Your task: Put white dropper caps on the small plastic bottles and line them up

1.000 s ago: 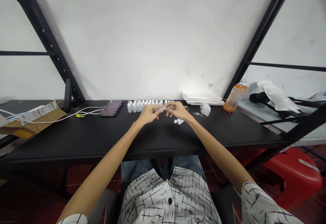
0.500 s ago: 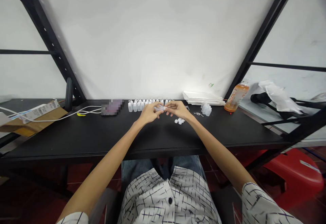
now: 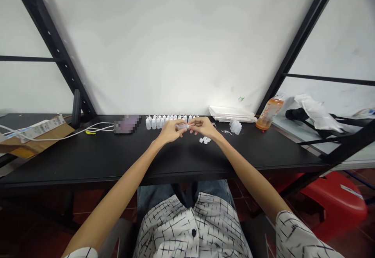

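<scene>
My left hand (image 3: pixel 171 131) is closed around a small translucent bottle (image 3: pixel 183 126), which lies sideways between my two hands. The fingers of my right hand (image 3: pixel 204 127) are pinched at the bottle's right end, on a small white piece too tiny to make out clearly. Behind my hands stand rows of small white bottles (image 3: pixel 153 123) against the wall, partly hidden by my fingers. Several loose white caps (image 3: pixel 205 140) lie just below my right hand. To the right is a cluster of translucent bottles (image 3: pixel 235 126), with a thin white strip (image 3: pixel 227 132) beside it.
White sheets (image 3: pixel 231 113) are stacked at the back. An orange drink bottle (image 3: pixel 268 113) stands by the right shelf post. On the left lie a partly blurred phone-like object (image 3: pixel 126 125), white cables (image 3: pixel 99 126) and a cardboard box (image 3: pixel 38 135). A red stool (image 3: pixel 336 203) is at lower right.
The view has shifted slightly, so everything sits a little further left. Both hands keep hold at the same bottle, with barely any change in the fingers.
</scene>
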### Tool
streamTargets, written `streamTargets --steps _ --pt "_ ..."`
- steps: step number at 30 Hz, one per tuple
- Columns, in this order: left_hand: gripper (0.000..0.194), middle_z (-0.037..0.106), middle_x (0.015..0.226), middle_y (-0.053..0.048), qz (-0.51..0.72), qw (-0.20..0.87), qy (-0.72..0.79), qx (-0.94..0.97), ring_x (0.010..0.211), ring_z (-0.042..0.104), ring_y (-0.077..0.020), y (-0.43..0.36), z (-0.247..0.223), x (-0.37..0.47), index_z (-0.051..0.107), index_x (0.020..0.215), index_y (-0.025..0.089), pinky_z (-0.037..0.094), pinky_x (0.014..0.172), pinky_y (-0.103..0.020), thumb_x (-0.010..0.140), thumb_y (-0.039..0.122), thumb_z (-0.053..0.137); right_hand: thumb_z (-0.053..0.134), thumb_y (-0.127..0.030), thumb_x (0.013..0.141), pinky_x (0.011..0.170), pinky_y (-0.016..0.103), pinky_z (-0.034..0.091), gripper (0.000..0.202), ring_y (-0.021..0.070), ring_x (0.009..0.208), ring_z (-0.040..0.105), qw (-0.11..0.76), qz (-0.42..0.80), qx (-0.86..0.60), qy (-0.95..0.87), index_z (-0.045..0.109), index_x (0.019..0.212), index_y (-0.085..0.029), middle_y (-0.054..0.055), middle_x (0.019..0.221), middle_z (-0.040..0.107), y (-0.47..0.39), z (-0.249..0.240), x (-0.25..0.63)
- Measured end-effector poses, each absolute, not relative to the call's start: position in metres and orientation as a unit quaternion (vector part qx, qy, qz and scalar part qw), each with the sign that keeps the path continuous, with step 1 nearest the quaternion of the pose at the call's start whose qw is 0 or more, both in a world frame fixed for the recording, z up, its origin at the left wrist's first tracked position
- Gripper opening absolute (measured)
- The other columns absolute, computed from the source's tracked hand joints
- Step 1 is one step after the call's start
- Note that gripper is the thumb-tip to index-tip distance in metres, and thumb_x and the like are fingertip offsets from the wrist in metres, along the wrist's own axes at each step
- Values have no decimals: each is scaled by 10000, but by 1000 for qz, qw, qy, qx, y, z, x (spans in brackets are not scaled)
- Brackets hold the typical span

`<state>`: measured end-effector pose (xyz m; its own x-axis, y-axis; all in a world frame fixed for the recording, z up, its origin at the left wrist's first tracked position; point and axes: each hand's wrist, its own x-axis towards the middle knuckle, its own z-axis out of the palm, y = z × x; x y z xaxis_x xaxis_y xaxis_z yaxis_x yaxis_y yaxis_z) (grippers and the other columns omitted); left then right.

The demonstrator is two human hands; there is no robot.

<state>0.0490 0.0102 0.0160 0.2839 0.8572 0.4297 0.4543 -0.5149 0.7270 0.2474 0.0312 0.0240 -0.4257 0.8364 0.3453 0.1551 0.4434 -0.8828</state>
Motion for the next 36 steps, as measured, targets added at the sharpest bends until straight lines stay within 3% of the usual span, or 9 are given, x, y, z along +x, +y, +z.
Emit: streamTargets --steps 7,11,15,23,29,36 --pt "314 728 762 -35 422 255 416 764 589 703 -176 13 13 48 709 1039 156 518 587 -255 805 362 675 825 -449 672 497 230 516 383 161 608 671 418 405 -338 -740 704 832 -123 61 681 696 31 24 247" --pt "301 723 767 -42 414 273 412 765 571 691 -158 11 16 49 704 1017 149 493 517 -224 846 390 641 773 -491 722 484 229 513 394 155 593 671 422 407 -331 -739 697 829 -119 69 715 699 31 24 246" --pt "302 680 726 -47 406 328 401 753 542 678 -147 9 20 52 686 941 131 424 414 -189 899 411 581 766 -512 725 480 235 520 416 153 573 672 433 421 -329 -726 693 852 -123 67 729 701 31 24 246" --pt "373 647 646 -42 412 446 366 705 510 673 -146 8 26 51 627 807 115 404 400 -179 878 482 631 823 -490 663 511 260 548 439 166 596 686 462 452 -313 -695 699 887 -134 65 754 712 33 26 248" --pt "394 669 684 -67 449 554 309 629 512 682 -178 7 29 48 626 835 99 429 420 -214 839 490 670 846 -523 627 498 258 546 464 157 578 673 472 482 -293 -678 699 829 -132 57 739 704 31 29 247" --pt "421 651 680 -22 494 608 277 556 457 644 -157 9 33 44 587 1174 109 423 413 -221 891 419 621 846 -563 615 475 237 530 486 136 528 645 472 474 -310 -676 702 782 -130 35 660 671 29 31 246"
